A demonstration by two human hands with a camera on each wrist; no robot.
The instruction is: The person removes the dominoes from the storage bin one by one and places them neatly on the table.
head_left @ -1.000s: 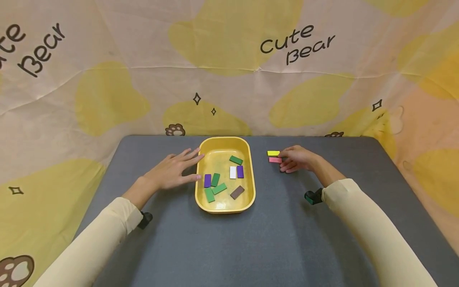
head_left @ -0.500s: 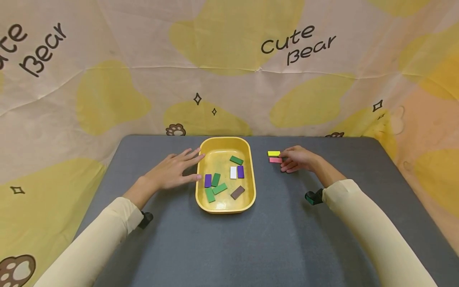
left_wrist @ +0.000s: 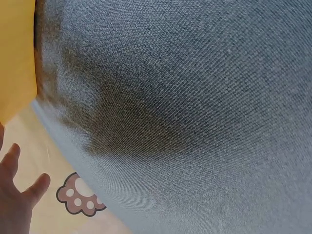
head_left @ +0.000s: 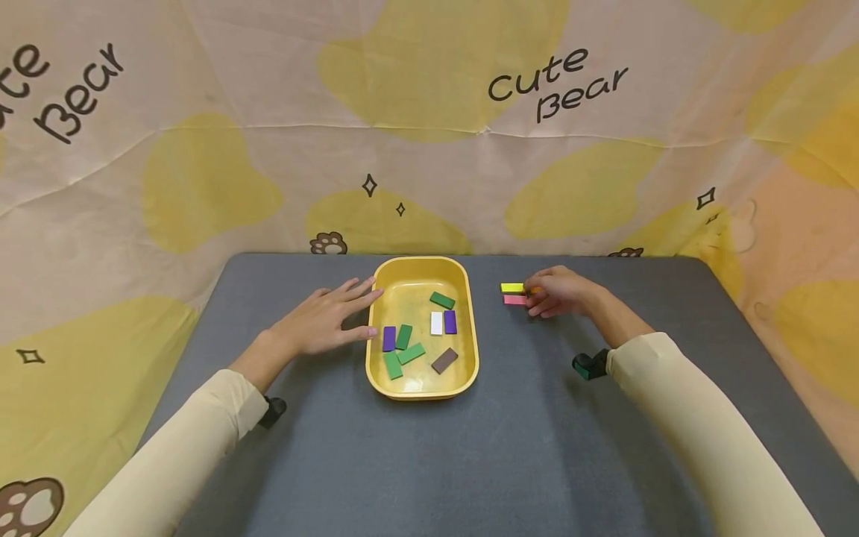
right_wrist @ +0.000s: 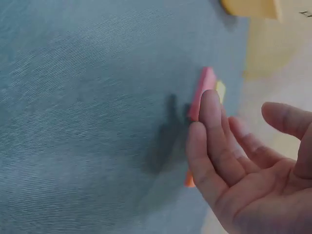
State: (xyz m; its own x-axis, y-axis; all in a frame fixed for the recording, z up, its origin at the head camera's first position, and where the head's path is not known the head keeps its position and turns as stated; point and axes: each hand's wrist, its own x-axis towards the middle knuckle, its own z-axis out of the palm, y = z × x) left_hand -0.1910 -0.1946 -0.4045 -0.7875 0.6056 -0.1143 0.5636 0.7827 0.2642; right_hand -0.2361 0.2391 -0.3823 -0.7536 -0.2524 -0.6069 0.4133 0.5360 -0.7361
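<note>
At the back right of the table, a yellow block (head_left: 512, 288) and a pink block (head_left: 514, 300) lie side by side. An orange block (right_wrist: 189, 179) shows partly from behind the fingers of my right hand (head_left: 560, 289). In the right wrist view that hand is loosely bent, its thumb well apart from the fingers. My left hand (head_left: 325, 321) is spread, with its fingertips at the left rim of a yellow tray (head_left: 472, 328). Inside the tray are several green blocks (head_left: 411, 353), two purple blocks (head_left: 450, 322), a white block (head_left: 436, 323) and a brown block (head_left: 444, 361).
A dark grey table (head_left: 429, 462) carries the tray near its back edge. Right behind it hangs a printed cloth (head_left: 416, 89) with yellow patches and lettering. Black wrist cameras stick out below both cuffs.
My right hand has shifted slightly up and to the right, and a bit of orange now shows by its fingers. The left hand and the tray have stayed in place.
</note>
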